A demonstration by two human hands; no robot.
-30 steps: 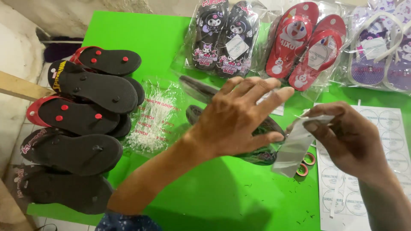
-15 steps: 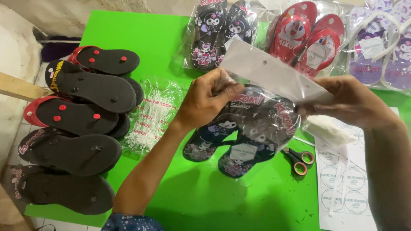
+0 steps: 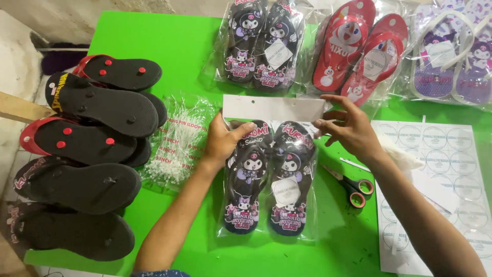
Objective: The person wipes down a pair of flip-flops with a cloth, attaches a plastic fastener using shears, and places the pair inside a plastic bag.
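From my remote seat, much is cut off: the purple sandals (image 3: pixel 451 56) at the far right run out of frame, so I cannot count them surely, and the sticker sheet (image 3: pixel 435 195) at the near right is partly hidden under my right forearm and clipped by the edge. The pile of black sandals (image 3: pixel 92 154) on the left overlaps itself; I count about seven soles turned up, some only slivers, two with red edges. My left hand (image 3: pixel 225 141) is clamped on the left end of the white header card (image 3: pixel 274 107), thumb across the front, fingers behind where I cannot see them. My right hand (image 3: pixel 348 125) pinches the card's right end between thumb and fingertips. The card tops one clear bag with a pair of black cartoon sandals (image 3: pixel 269 179), two soles side by side, lying on the green table (image 3: pixel 169 41) in the middle, just near of my hands. At the far edge lie one more bagged black pair (image 3: pixel 264 43) and one bagged red pair (image 3: pixel 359 51). One bag of white plastic ties (image 3: pixel 177 141) sits just left of my left hand. One pair of scissors (image 3: pixel 351 184) with red handles lies between the held bag and the sheet, its tips hard to make out.
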